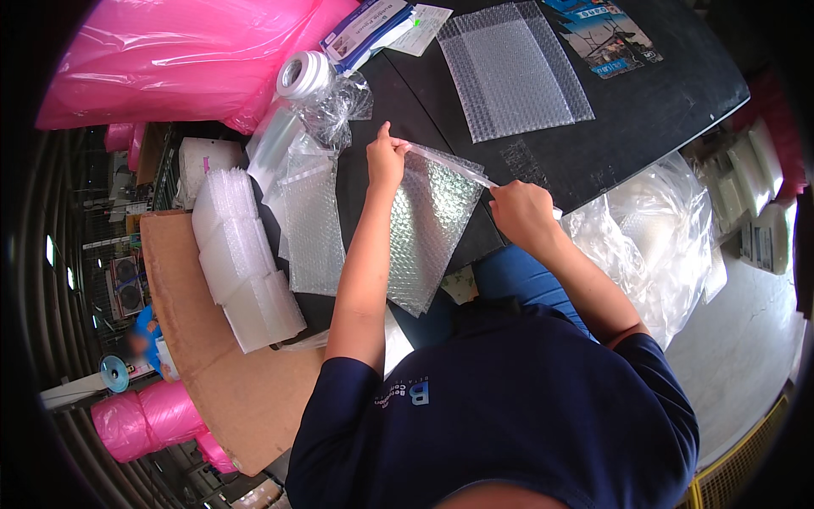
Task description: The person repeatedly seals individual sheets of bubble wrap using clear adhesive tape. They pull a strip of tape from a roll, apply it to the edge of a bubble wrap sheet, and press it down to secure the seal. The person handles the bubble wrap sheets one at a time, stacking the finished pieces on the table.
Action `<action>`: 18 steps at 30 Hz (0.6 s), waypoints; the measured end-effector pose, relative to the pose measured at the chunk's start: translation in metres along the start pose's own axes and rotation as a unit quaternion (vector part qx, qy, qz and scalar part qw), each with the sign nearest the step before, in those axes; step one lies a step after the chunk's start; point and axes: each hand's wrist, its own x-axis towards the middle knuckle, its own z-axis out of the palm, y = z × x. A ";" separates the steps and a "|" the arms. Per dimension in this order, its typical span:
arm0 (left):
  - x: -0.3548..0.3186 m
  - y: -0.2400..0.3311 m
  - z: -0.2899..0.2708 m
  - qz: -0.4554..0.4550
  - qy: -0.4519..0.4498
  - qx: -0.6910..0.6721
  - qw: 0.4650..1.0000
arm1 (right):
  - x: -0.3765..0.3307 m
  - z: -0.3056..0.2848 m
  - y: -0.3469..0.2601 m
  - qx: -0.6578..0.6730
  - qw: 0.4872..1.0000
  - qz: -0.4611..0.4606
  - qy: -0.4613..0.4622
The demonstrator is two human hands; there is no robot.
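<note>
A clear bubble-wrap bag hangs at a slant between my hands over the table's near edge. My left hand pinches its upper left corner, the index finger sticking up. A narrow whitish strip runs along the bag's top edge toward my right hand. That hand is closed around the strip's right end; its fingertips are partly hidden. Left of my left forearm lie more bubble-wrap bags, overlapping. Another bubble-wrap bag lies flat at the far side of the black table.
White tape rolls and crumpled clear film sit at the far left, near a big pink-wrapped bundle. Stacked bubble-wrap pieces rest by a cardboard sheet. A clear plastic sack is at right.
</note>
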 end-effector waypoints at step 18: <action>-0.023 0.015 0.011 0.087 0.183 0.061 0.977 | 0.000 0.001 -0.003 -0.033 0.999 -0.007 -0.029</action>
